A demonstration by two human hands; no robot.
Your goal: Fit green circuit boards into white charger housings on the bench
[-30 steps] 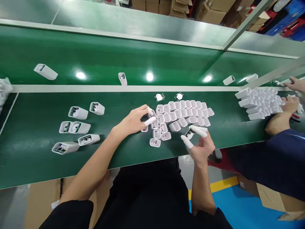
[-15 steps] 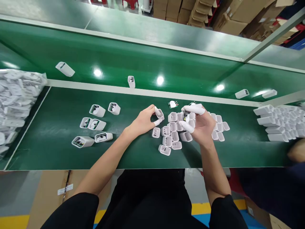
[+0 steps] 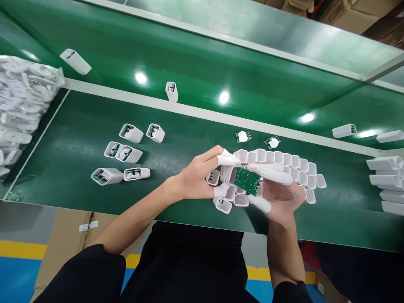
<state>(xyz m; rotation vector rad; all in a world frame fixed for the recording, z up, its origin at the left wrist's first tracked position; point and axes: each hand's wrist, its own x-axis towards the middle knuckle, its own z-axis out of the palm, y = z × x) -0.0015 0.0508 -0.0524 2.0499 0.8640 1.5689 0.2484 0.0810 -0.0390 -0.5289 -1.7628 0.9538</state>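
Note:
My left hand, in white finger cots, is closed on a white plastic charger housing, its open end turned right. Between the covered thumb and fingers of my right hand is a green circuit board, solder side facing up. The board's left edge is at the mouth of the housing; whether it reaches inside I cannot tell. Under and around both hands stand several empty white housings in rows. Two loose circuit boards with white blobs lie behind them.
At left are several housings with boards inside. A bag of white plastic parts lies at the far left, and stacked white housings at the far right. A pale strip crosses the bench behind the hands; single housings lie beyond it.
My hands have come together, bringing the circuit board to the housing's mouth. The board now shows its green solder side. The camera view has tilted and shifted downward.

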